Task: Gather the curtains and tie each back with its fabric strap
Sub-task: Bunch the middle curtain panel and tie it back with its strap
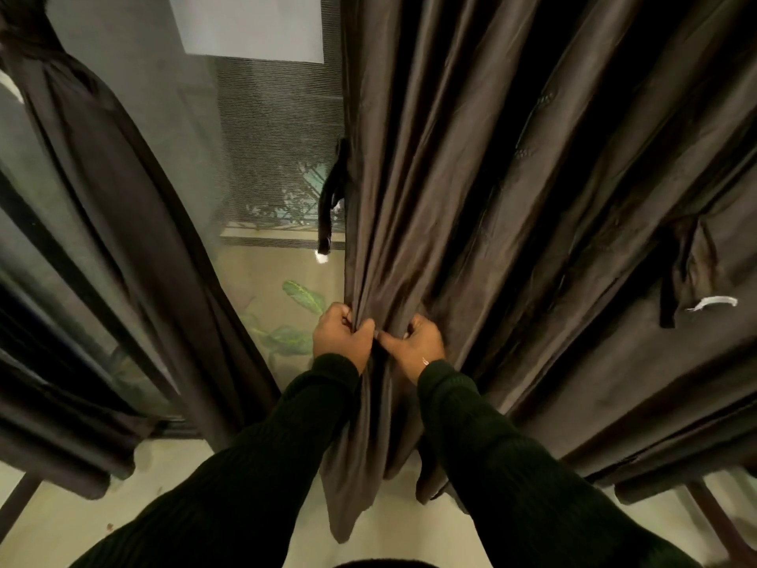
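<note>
From the head view, both arms in dark ribbed sleeves reach forward and slightly upward, wrists close together. The left hand (342, 336) and the right hand (415, 342) each clench a bunch of folds at the inner edge of the right curtain (512, 178), fingers curled into the fabric, thumbs nearly touching. A dark fabric strap (329, 202) hangs loose at that curtain's edge, above the hands, in front of the window (270, 129). The left curtain (114, 223) hangs narrowed near its top, perhaps already tied; the dim corner hides the fastening.
</note>
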